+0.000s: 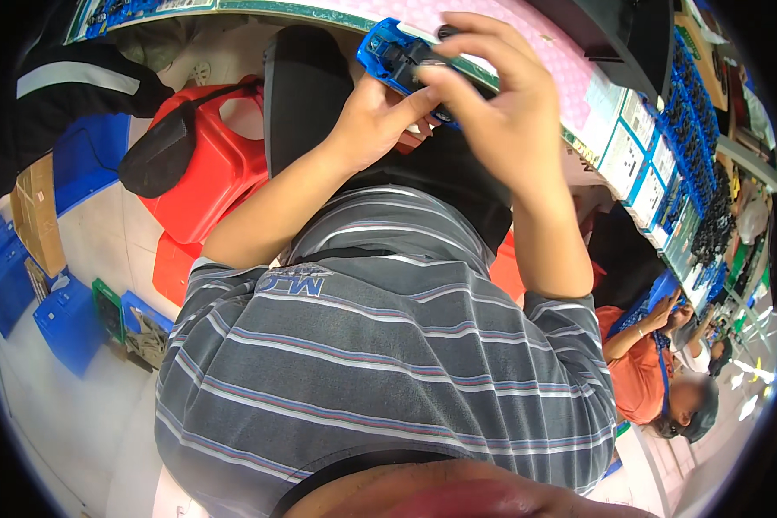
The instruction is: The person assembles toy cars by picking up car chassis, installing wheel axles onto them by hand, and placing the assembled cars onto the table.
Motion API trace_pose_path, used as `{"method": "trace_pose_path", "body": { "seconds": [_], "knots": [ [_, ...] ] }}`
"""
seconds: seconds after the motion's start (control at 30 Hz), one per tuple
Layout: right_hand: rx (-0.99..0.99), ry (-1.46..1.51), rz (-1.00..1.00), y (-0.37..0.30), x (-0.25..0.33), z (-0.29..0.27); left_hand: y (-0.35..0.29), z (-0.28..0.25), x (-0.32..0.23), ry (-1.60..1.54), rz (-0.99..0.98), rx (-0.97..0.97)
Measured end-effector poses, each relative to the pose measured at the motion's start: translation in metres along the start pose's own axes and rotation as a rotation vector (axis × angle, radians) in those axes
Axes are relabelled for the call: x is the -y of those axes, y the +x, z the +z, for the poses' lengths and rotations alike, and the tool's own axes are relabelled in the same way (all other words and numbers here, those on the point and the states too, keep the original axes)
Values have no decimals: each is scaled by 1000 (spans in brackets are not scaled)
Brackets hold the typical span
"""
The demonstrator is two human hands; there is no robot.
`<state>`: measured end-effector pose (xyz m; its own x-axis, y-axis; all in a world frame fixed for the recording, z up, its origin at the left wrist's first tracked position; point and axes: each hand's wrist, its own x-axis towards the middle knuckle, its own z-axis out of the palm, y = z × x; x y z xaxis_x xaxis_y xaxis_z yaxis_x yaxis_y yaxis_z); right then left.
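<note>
In front of my waist, near the bench edge, my left hand (373, 119) is closed around a blue toy car body (377, 50) with a black interior. The car is tilted, and my left thumb presses along its near side. Over the car's right end is my right hand (505, 95), blurred, with bent fingers spread apart. Its thumb tip is at the black interior. A small dark round piece (446, 33) shows between two of its fingertips; whether they touch it, I cannot tell. My right hand hides the car's right end.
A bench with a pink mat (570, 47) runs along the far side. Blue trays of parts (695, 129) line it at right. A red stool (203, 194) and blue bins (67, 324) stand at left. Another person in an orange shirt (639, 380) works at lower right.
</note>
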<state>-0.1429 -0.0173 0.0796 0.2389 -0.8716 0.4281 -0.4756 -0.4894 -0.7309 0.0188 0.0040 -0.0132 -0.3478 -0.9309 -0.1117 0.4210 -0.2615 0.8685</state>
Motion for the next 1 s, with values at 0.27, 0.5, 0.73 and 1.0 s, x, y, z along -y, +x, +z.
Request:
{"method": "trace_pose_path", "body": {
  "seconds": [0.27, 0.5, 0.73, 1.0],
  "knots": [
    [-19, -30, 20, -2, 16, 48, -15, -4, 1, 133, -3, -120],
    [-17, -76, 18, 10, 22, 51, -14, -19, -2, 174, 48, -37],
    [-38, -122, -36, 27, -24, 19, -12, -41, -26, -7, 66, 24],
    [-105, -347, -11, 17, -79, 9, -47, -128, -88, -66, 300, -268]
  ]
}}
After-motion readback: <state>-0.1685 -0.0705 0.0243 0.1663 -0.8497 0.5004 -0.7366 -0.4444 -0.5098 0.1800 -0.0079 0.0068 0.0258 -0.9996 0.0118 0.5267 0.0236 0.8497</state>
